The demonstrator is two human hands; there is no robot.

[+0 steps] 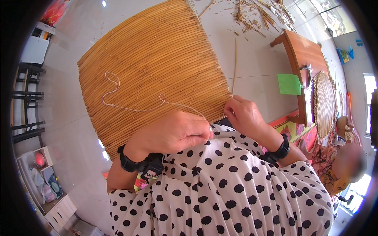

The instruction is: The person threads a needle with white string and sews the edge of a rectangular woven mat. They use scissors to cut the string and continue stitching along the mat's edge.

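Pinching white thread (pixel 136 110) in my left hand (pixel 181 131), fingers pressed together, I have my right hand (pixel 245 114) at the near right corner of the stick mat (pixel 157 59) (what its curled fingers grip, I can't tell), which spreads out before my lap.

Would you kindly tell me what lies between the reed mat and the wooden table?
In the head view: a thin stalk, pale floor, the overhanging green fly swatter and, lower down, the right hand.
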